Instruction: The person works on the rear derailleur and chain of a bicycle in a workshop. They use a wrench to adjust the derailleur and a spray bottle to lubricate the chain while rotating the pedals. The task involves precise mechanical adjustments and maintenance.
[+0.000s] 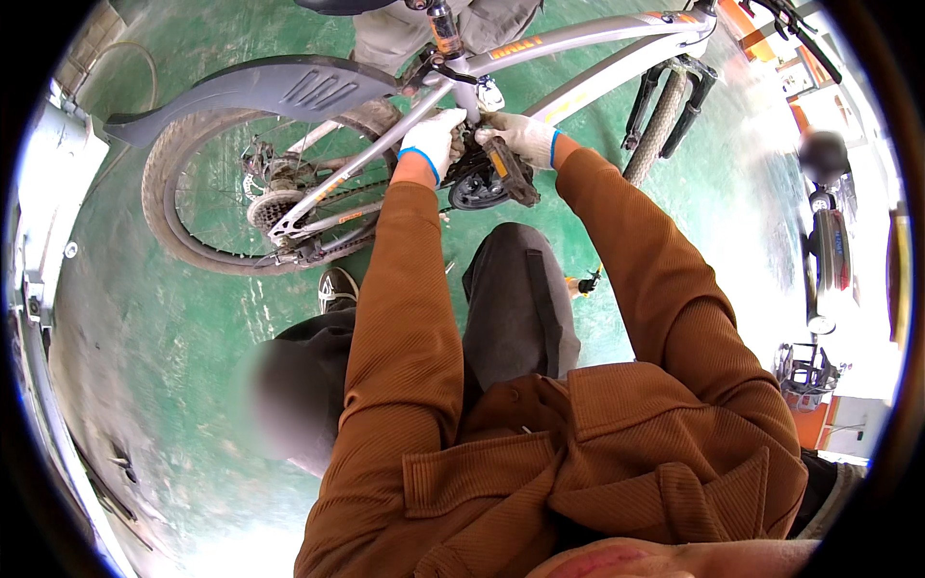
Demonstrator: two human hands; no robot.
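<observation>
A grey mountain bike (588,53) stands across the upper part of the head view. My left hand (436,143), in a white glove with a blue cuff, is closed at the frame near the lower seat tube. Close by on its right, my right hand (521,139), gloved alike, has curled fingers at the same spot. What the fingertips hold is hidden behind the gloves and frame parts. A black pedal (511,171) with an orange reflector hangs just below my right hand. The chainring (478,189) sits beneath both hands.
The rear wheel (154,183) and grey mudguard (241,89) extend left, the front wheel (659,130) right. Across the bike is a person in grey trousers (383,39). A dark shoe (337,287) rests on the green floor (193,337). A scooter-like vehicle (829,250) stands far right.
</observation>
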